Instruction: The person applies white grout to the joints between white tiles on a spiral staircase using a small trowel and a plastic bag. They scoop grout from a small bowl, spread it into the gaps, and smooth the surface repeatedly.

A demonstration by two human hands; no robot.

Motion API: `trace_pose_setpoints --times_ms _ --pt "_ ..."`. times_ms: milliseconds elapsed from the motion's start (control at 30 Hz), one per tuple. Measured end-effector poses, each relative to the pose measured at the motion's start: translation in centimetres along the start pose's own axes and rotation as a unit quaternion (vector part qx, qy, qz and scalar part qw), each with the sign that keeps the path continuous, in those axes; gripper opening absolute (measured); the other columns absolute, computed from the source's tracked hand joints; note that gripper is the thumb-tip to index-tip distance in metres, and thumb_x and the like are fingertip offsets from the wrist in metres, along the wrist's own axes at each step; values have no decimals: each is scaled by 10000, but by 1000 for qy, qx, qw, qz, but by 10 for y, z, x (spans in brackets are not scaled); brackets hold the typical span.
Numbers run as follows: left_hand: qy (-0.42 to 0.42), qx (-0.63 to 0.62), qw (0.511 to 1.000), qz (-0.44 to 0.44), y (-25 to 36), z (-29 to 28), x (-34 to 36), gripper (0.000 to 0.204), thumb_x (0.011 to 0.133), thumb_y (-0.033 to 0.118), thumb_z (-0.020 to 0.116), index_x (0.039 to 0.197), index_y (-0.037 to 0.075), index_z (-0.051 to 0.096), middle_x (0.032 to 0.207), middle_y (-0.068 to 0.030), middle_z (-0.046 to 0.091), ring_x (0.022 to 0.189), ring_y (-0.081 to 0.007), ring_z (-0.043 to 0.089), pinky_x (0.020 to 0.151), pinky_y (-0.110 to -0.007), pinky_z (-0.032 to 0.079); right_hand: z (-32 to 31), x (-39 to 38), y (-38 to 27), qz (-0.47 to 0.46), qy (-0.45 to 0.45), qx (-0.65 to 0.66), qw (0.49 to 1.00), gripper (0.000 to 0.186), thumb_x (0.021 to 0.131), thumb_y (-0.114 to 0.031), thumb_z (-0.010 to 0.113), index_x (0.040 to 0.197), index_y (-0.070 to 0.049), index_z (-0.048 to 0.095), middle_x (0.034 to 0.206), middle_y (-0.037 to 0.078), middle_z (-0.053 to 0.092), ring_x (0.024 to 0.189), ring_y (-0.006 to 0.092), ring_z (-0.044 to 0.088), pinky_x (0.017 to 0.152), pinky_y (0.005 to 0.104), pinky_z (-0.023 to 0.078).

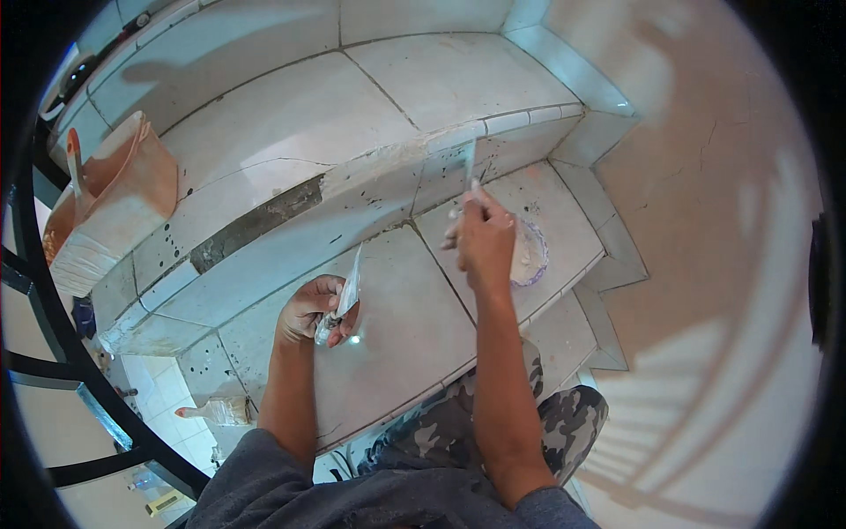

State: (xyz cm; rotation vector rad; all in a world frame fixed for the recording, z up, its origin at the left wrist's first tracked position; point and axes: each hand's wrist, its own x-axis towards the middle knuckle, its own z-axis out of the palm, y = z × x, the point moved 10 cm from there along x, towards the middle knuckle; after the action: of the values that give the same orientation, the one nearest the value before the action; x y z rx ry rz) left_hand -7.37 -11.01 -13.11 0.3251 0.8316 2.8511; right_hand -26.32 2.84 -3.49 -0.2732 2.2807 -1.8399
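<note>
My right hand (487,238) grips a thin, flat putty knife (470,163). Its blade reaches up to the nosing tiles (498,124) along the step's edge; whether it touches them I cannot tell. Partly hidden behind that hand is a round tub (530,253) with a purplish rim and whitish paste inside. Lower and to the left, my left hand (310,309) is closed around a flat, white-smeared blade-like tool (351,286), held with its narrow end up. Pale filler (374,165) coats part of the step edge. Farther left, the edge shows a rough grey strip (256,225).
On the upper step at the left stands a peach bucket (159,176) with an orange-handled brush (77,172). Another brush (225,411) lies at lower left. A black railing (66,339) runs along the left, and a beige wall (705,220) rises at the right.
</note>
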Motion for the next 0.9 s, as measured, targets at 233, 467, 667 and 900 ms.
trace_pose_setpoints --times_ms 233,467,667,900 --pt "34 -3 999 0 1 -6 -8 293 900 189 679 881 -93 601 705 -233 637 438 -238 605 406 -330 486 27 -66 -20 -41 -60 49 996 350 977 -155 573 1238 65 650 697 63 598 513 114 579 476 298 533" --pt "10 3 1000 -3 -1 0 -1 292 908 192 671 907 -88 593 722 -222 648 458 -228 615 416 -329 484 -45 26 -73 -156 49 -258 952 344 938 -220 565 1153 4 714 900 196 722 757 324 694 840 410 535" --pt "18 11 1000 -13 -2 -8 -6 291 912 200 668 936 -79 590 747 -229 662 468 -223 622 419 -328 486 -13 -4 -87 -80 -77 -325 939 351 933 -231 538 1127 -6 725 968 218 717 929 349 694 933 426 507" --pt "11 12 1000 -9 -3 -6 -1 283 921 200 658 948 -73 588 750 -229 660 467 -220 623 406 -321 489 -31 15 -121 -73 -45 -387 918 317 911 -208 552 1039 18 734 836 198 719 798 324 713 900 448 522"
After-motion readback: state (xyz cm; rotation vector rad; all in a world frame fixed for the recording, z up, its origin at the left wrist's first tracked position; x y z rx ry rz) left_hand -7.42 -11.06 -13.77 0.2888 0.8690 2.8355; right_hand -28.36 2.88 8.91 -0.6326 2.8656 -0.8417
